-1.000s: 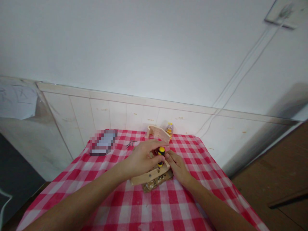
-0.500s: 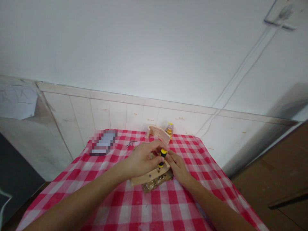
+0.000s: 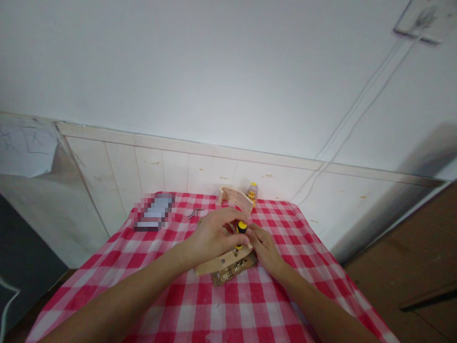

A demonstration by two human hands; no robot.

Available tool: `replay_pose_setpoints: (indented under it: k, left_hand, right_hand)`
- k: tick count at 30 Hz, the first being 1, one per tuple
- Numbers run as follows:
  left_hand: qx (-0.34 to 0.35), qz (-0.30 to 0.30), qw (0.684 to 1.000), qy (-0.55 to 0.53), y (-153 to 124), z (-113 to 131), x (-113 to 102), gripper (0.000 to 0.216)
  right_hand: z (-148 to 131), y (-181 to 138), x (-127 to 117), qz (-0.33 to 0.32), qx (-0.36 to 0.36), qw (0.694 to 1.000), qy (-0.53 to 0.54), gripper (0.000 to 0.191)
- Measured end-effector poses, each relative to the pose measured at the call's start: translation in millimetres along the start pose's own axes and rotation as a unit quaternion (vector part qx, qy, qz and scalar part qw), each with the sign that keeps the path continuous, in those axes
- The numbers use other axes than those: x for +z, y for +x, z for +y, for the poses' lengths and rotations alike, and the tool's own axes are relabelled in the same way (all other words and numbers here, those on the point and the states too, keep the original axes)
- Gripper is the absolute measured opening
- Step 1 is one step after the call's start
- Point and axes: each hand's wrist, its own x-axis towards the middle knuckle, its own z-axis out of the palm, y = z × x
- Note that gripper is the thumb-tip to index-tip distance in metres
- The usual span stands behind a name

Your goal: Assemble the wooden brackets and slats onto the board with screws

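My left hand (image 3: 210, 236) is closed round a short black and yellow screwdriver (image 3: 242, 226), which stands nearly upright over a pale wooden piece (image 3: 214, 265). The wooden piece has dark screw heads or holes along its face and lies tilted on the table. My right hand (image 3: 263, 245) is closed at its right end, with the fingers pressed together beside the screwdriver; they seem to grip the wood, but the contact is partly hidden. Under the wooden piece sits a brown, shiny packet (image 3: 228, 275). The screwdriver's tip is mostly hidden.
A red and white checked cloth (image 3: 200, 309) covers the table. Toward the back stand another curved wooden piece (image 3: 233, 194) and a yellow-capped container (image 3: 252, 191). Small metal pieces (image 3: 194, 214) lie left of them, and a blurred-out flat object (image 3: 155, 212) farther left. A wall (image 3: 228, 95) rises behind.
The fingers of my left hand have shifted slightly on the screwdriver's handle. Otherwise the hands and the wooden piece stay where they were; the view has moved a little.
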Motion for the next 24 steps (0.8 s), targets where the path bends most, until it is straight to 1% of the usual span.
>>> replay_pose_setpoints:
  k: [5, 10, 15, 16, 21, 24]
  left_hand:
    - [-0.034, -0.016, 0.999, -0.03, 0.2, 0.3, 0.2, 0.025]
    - [-0.047, -0.023, 0.997, -0.049, -1.6, -3.5, 2.2, 0.028]
    - [-0.055, -0.023, 0.992, -0.107, -4.0, -6.8, 5.4, 0.046]
    - [-0.053, -0.023, 0.992, -0.111, -3.9, -6.3, 5.4, 0.046]
    - [-0.04, -0.047, 0.995, -0.083, -1.6, -0.4, 2.8, 0.024]
    - [-0.05, -0.038, 0.996, -0.066, -1.7, -1.7, 3.1, 0.026]
  right_hand:
    - [-0.1, 1.0, 0.4, -0.001, 0.0, 1.0, 0.002, 0.064]
    - [0.9, 1.6, 0.5, -0.006, 0.0, 1.0, 0.008, 0.063]
    - [4.4, 0.8, 0.4, 0.006, 0.001, 1.0, 0.0, 0.063]
    - [5.1, 0.6, 0.4, 0.007, 0.001, 1.0, -0.001, 0.063]
    - [6.1, -0.2, 0.7, 0.0, 0.006, 1.0, 0.011, 0.062]
    - [5.7, 0.0, 1.0, 0.001, 0.009, 1.0, 0.015, 0.061]
